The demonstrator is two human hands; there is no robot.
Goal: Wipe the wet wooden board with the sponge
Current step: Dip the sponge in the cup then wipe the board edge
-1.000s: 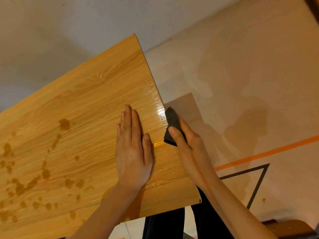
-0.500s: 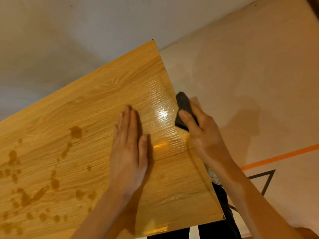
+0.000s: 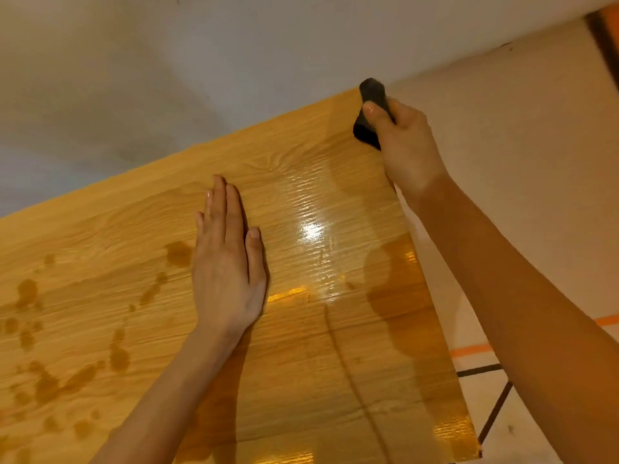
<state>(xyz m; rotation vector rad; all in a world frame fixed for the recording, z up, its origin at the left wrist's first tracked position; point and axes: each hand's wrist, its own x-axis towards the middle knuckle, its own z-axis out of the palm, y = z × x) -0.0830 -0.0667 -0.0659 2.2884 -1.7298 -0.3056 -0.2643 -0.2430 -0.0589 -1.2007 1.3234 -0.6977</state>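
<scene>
A large light wooden board (image 3: 110, 249) fills the lower left and middle of the head view. Dark wet spots (image 3: 47, 380) are scattered over its left part, and a shiny wet band runs down its right part. My left hand (image 3: 227, 262) lies flat on the board's middle, fingers together and pointing away from me. My right hand (image 3: 402, 145) grips a dark sponge (image 3: 370, 112) at the board's far right corner, pressed against the right edge there.
A pale wall (image 3: 167, 78) rises behind the board. To the right lies a light floor (image 3: 519, 162) with an orange tape line (image 3: 469, 349) and a black taped outline (image 3: 495, 406). A dark brown object (image 3: 608, 38) sits at the top right corner.
My right hand has slid the sponge along the board's right edge from the middle up to the far corner. The left hand has stayed flat on the board. The view has shifted.
</scene>
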